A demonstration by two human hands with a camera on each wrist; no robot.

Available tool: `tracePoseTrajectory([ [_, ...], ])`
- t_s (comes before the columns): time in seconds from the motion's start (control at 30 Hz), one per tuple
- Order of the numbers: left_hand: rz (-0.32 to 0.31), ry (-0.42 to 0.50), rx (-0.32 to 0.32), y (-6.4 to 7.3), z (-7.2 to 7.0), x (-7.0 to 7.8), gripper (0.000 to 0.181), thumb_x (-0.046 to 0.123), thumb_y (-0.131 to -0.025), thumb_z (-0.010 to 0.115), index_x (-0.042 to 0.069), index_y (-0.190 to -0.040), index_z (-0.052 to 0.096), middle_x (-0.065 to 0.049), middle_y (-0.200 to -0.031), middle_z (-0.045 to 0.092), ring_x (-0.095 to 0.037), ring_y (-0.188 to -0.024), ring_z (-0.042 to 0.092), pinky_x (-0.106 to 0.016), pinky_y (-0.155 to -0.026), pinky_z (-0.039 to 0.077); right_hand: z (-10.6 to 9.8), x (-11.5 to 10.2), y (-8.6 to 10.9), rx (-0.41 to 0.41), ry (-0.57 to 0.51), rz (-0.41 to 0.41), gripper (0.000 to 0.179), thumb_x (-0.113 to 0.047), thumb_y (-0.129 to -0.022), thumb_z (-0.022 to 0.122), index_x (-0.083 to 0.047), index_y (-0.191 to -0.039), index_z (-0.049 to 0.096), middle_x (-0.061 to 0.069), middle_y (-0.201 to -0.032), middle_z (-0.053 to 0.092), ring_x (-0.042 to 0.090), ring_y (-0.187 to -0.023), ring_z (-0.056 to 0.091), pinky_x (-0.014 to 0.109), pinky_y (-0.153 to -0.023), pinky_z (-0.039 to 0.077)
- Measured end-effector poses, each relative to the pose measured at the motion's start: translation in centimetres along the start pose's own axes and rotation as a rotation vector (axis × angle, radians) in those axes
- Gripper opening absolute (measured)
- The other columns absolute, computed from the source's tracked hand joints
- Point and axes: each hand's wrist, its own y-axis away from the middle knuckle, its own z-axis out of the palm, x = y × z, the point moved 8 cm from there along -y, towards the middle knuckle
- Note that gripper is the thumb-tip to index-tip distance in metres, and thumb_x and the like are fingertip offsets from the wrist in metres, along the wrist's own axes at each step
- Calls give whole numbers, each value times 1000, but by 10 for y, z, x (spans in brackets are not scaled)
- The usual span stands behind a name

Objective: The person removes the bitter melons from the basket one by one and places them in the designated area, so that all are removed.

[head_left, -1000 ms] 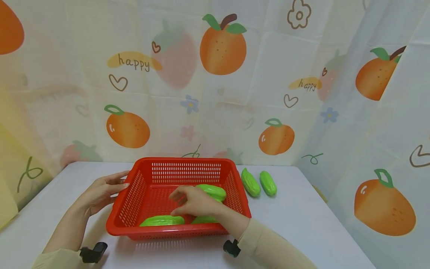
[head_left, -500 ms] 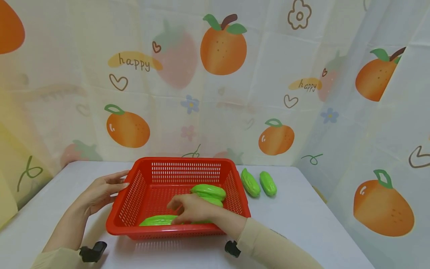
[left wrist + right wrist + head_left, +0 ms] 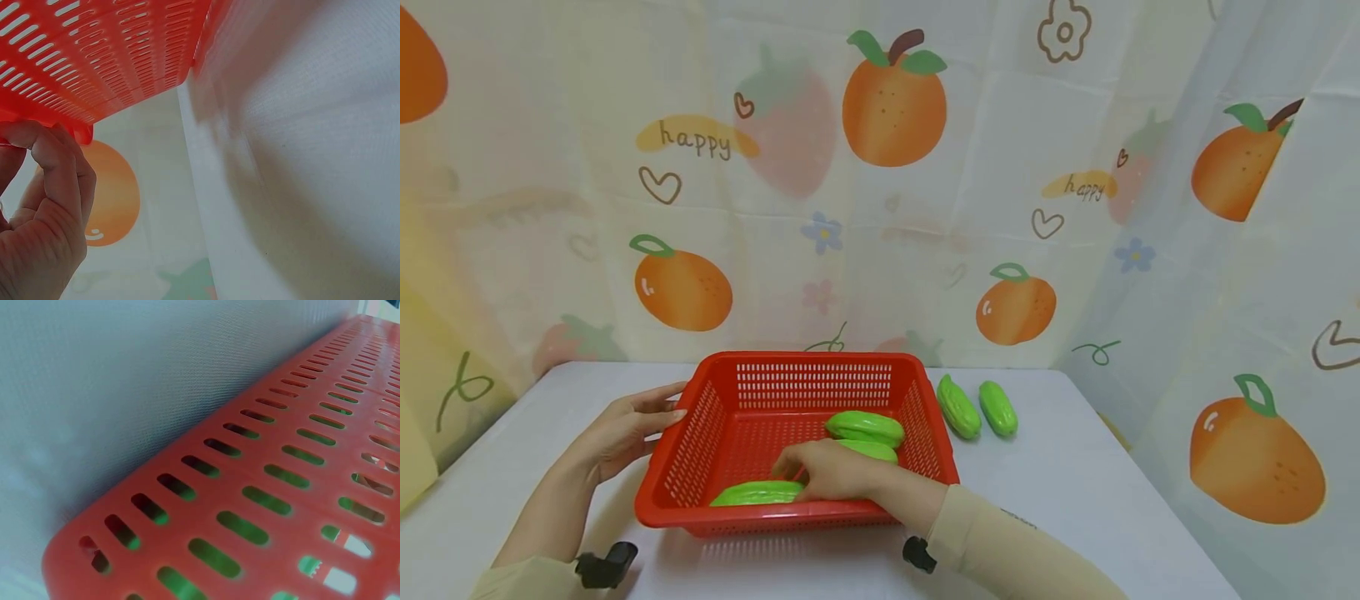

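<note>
White table (image 3: 1075,483): oblong red plastic basket (image 3: 700,516), left hand (image 3: 627,432) gripping, best steadily; right hand (image 3: 837,470), hold unclear, beside ridged green gourd (image 3: 751,494).

- One table (image 3: 1075,483), white-covered.
- One pale hanging cloth (image 3: 925,200), behind far edge; printed oranges (image 3: 895,108), strawberries (image 3: 786,133).
- Same cloth, I note, yellowish beyond left edge.
</note>
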Motion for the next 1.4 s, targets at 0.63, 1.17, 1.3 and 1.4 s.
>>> tracePoseTrajectory([
  [0.63, -3, -5, 7, 0, 0, -1, 75, 31, -99, 57, 6, -158, 18, 10, -110, 62, -6, -99, 65, -32, -87, 59, -1, -2, 0, 5, 34, -22, 34, -14, -88, 74, -18, -121, 66, -5, -114, 71, -1, -94, 60, 13, -84, 49],
  [1.17, -9, -9, 16, 0, 0, 0, 76, 32, -99, 58, 5, -157, 18, 12, -108, 62, -6, -98, 65, -33, -87, 59, -11, -7, 1, 100, 33, -52, 38, -13, -85, 74, -17, -122, 65, -5, -117, 71, -1, -100, 61, 13, -85, 47],
  [1.3, 0, 3, 13, 0, 0, 1, 75, 30, -99, 58, 4, -157, 18, 13, -106, 61, -5, -97, 65, -31, -86, 58, -15, -8, 1, 144, 40, -36, 39, -11, -82, 75, -15, -121, 67, -4, -114, 72, -1, -98, 62, 12, -83, 48],
  [1.4, 4, 10, 12, 1, 0, 1, 74, 29, -99, 58, 3, -157, 19, 13, -106, 61, -4, -97, 65, -30, -85, 58, -18, -9, 2, 178, 41, -29, 39, -10, -82, 75, -14, -119, 69, -3, -111, 73, 0, -96, 63, 12, -82, 49],
])
